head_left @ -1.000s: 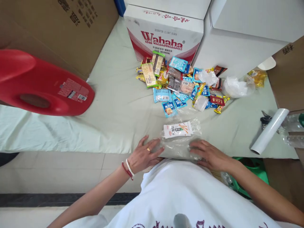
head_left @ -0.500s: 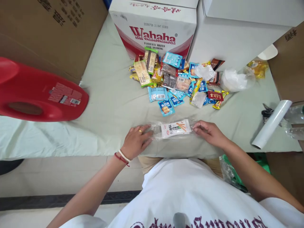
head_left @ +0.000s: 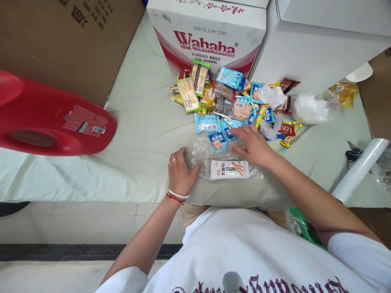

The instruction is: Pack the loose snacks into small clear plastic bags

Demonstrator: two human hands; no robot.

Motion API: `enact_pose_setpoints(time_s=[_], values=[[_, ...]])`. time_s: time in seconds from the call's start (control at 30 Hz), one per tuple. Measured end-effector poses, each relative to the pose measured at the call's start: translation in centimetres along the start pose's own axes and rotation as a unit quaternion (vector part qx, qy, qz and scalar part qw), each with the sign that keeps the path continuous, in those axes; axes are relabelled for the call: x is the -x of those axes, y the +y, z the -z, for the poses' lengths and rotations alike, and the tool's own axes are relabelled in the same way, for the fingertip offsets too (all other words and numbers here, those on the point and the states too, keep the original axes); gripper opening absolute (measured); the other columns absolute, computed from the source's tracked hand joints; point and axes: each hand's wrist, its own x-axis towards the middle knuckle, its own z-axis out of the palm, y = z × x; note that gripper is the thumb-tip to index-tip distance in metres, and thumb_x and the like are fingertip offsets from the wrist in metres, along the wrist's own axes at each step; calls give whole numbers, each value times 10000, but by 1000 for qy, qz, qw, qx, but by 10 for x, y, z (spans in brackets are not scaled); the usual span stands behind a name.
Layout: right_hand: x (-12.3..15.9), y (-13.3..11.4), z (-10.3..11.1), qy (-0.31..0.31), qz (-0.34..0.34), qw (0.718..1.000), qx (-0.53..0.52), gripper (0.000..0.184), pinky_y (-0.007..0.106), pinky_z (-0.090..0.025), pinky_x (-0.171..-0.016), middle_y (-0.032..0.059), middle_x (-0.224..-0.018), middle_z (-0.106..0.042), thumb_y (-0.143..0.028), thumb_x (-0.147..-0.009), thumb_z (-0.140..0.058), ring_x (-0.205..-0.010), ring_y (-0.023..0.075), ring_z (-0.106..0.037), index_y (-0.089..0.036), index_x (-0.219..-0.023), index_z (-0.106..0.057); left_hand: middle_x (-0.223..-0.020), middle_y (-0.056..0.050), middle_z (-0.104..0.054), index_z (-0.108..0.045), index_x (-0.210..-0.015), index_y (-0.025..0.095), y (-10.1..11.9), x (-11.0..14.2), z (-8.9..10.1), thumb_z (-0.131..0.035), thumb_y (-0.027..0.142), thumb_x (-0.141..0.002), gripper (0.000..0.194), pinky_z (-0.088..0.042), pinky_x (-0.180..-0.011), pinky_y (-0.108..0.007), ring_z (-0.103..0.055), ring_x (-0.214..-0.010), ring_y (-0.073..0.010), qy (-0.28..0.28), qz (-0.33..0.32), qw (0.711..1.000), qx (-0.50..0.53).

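A white snack packet (head_left: 230, 169) lies near the table's front edge, in or on a clear plastic bag (head_left: 203, 154). Beside the bag's left end rests my left hand (head_left: 182, 171), thumb and fingers apart, its thumb close to the plastic. My right hand (head_left: 253, 147) reaches over the near side of a snack pile, fingers spread, next to a blue snack packet (head_left: 217, 141); I see nothing held in it. Behind it, the pile includes a light-blue packet (head_left: 207, 123), a pale wafer packet (head_left: 188, 94) and a crumpled clear bag (head_left: 271, 127).
A red jug (head_left: 58, 118) lies at the left before a brown carton (head_left: 61, 49). At the back stand a Wahaha water box (head_left: 210, 30) and a white box (head_left: 320, 53). To the right are a roll of plastic film (head_left: 360, 170) and a plastic bag (head_left: 314, 108).
My right hand has let go of the bag's right end and moved up and left to the pile. My left hand has opened beside the bag, which now lies on the table. The view has shifted slightly.
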Motion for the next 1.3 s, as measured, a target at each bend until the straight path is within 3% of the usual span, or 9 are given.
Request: enact_pose_setpoints(time_s=[0.1,0.23,0.4,0.63,0.77,0.87,1.07,1.17,1.3], values=[[-35,-15,-16,-102,11,995,-13,560,411,-418,-951,155,-1129,-689,-389,-875,-744,-1137,343,-532,-126,-1353,-621,-1191,-144,-684,-381,-1513,145,2,-7,0,-691,413,-803,820,-489,-918,-468,-650,-1058,-320,-24,13,999,29],[-51,-26,-15,-146,-4,988,-42,164,293,-380,-780,64,-846,-697,-162,-928,-603,-888,231,-597,-153,-1024,-737,-727,-16,-660,-646,-1166,197,2,-18,3,-628,315,-810,376,-469,-830,-405,-662,-856,-273,-99,39,994,1],[-7,-47,-2,-117,105,987,-26,186,267,-311,-674,67,-966,-692,-184,-1009,-510,-822,180,-584,-170,-1003,-696,-675,-36,-618,-614,-777,230,4,-21,4,-551,253,-816,77,-442,-783,-388,-614,-825,-268,-110,17,993,-30],[60,-56,-50,-146,176,971,73,320,320,-343,-705,112,-1074,-652,-73,-971,-499,-886,238,-582,-203,-1215,-660,-733,-14,-598,-506,-727,235,-3,-11,19,-549,226,-778,67,-459,-723,-329,-579,-732,-195,-68,35,994,78],[63,-58,-59,-129,151,978,61,338,336,-389,-763,113,-1048,-643,-106,-989,-496,-914,247,-568,-216,-1258,-668,-575,66,-504,-478,-758,241,10,-2,37,-611,319,-832,171,-413,-545,-256,-499,-513,-123,-143,138,937,286],[61,-62,-60,-114,130,985,23,312,352,-432,-816,116,-1052,-637,-124,-994,-488,-944,247,-563,-200,-1210,-700,-633,51,-582,-516,-805,230,37,3,32,-632,334,-852,162,-468,-566,-255,-574,-560,-128,-173,121,905,370],[85,-39,-42,-1,67,972,-223,285,363,-519,-889,99,-1081,-683,-182,-1001,-453,-1025,227,-625,-202,-1112,-714,-974,-72,-710,-697,-967,203,80,12,-14,-494,162,-921,212,-524,-766,-337,-670,-896,-208,-214,-100,961,144],[104,-13,-34,151,-118,970,-151,271,443,-513,-935,116,-1080,-672,-316,-1010,-517,-1038,270,-612,-213,-1201,-680,-1020,-85,-693,-701,-1095,239,83,19,-25,-463,219,-999,257,-453,-647,-328,-650,-900,-224,-201,-152,968,4],[122,7,-40,150,-175,971,-65,244,559,-474,-999,160,-1205,-630,-438,-926,-651,-1165,353,-548,-218,-1021,-701,-881,-94,-671,-712,-1004,249,87,26,-26,-463,267,-1027,251,-413,-669,-369,-594,-887,-261,-171,-179,966,-75]])
